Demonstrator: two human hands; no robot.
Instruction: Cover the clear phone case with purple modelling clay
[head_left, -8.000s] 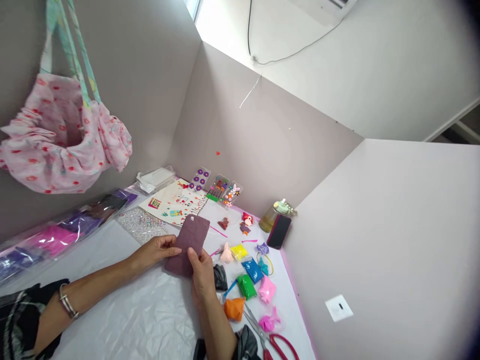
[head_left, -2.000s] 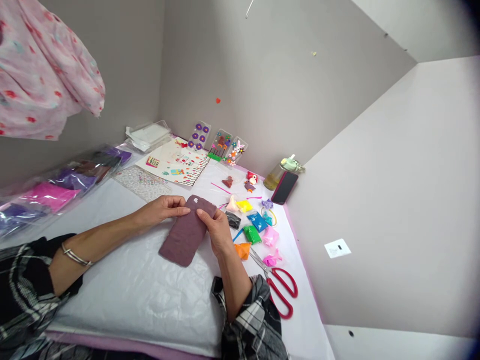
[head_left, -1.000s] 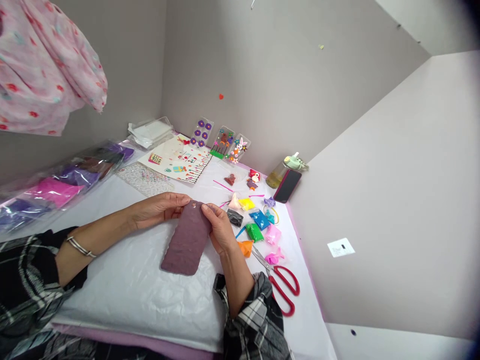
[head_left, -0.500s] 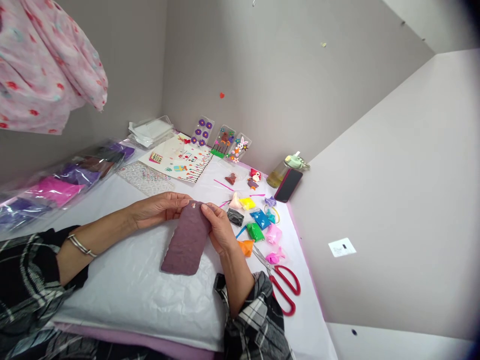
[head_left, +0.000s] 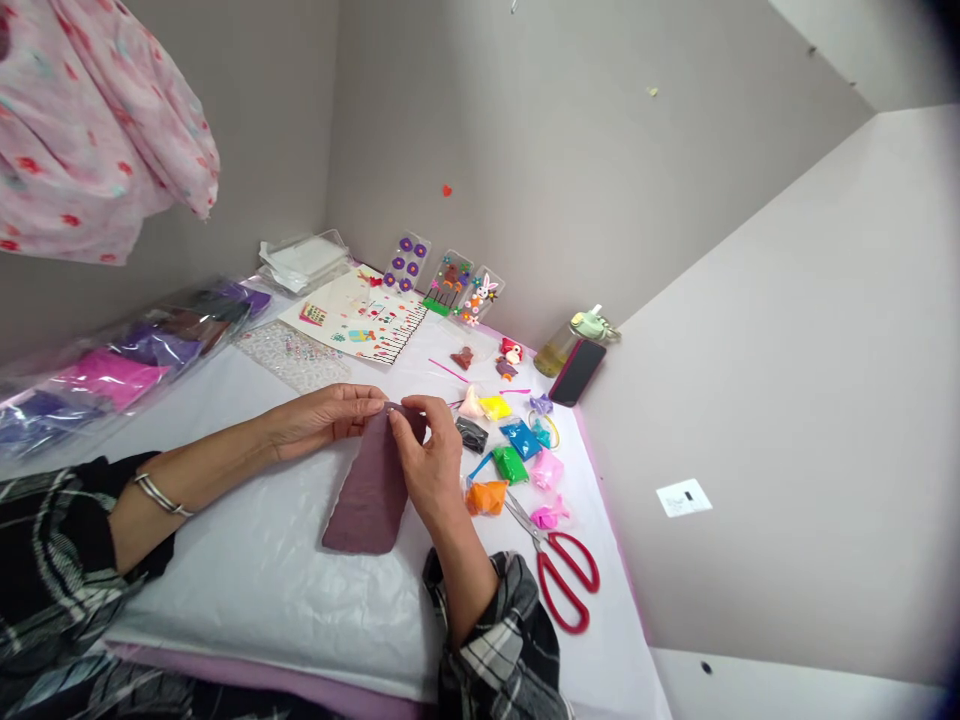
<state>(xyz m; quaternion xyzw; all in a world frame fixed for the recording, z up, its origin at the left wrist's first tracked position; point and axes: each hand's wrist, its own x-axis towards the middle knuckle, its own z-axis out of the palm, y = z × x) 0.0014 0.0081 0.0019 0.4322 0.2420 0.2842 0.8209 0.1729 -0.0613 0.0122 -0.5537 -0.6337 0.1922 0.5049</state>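
A flat mauve piece [head_left: 367,490], shaped like a phone case with wavy long edges and a clay-like surface, slopes toward me above a white padded bag [head_left: 255,570]. My left hand [head_left: 330,415] pinches its top left corner between thumb and fingers. At the top right, my right hand [head_left: 435,455] is closed over the edge, thumb on the face near the small hole and index finger bent behind the top. The right thumb partly hides the hole.
Clay packets [head_left: 511,464] in several colours lie right of my hands, beside red-handled scissors [head_left: 566,590]. Behind are a phone [head_left: 577,372], a bottle [head_left: 553,358], decorated clear cases [head_left: 406,264], a drawing sheet [head_left: 352,310] and a gem sheet [head_left: 292,355]. Bagged clay [head_left: 112,380] lies left.
My right thumb has moved up and left to the hole, and the right index finger has lifted and bent over the top edge. My left hand keeps its grip.
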